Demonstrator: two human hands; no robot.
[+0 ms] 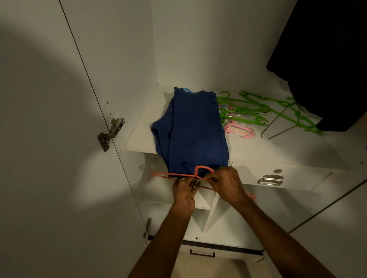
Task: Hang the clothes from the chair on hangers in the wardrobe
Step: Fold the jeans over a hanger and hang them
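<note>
Head view: both hands, left hand (184, 191) and right hand (227, 184), pinch the orange hanger (203, 169) lying crosswise at the near hem of the blue garment (190, 130), which stretches lengthwise away.

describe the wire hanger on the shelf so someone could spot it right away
On the white wardrobe shelf, look right of the blue garment to the pile of green hangers. The wire hanger lies among them: thin bare metal, not coloured plastic.

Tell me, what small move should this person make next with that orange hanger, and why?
Probably lift the orange hanger clear of the shelf, so the blue garment hangs free. Both the left hand and right hand already grip the hanger at the garment's near end, while the rest of the cloth lies on the shelf beside spare green hangers.
</note>
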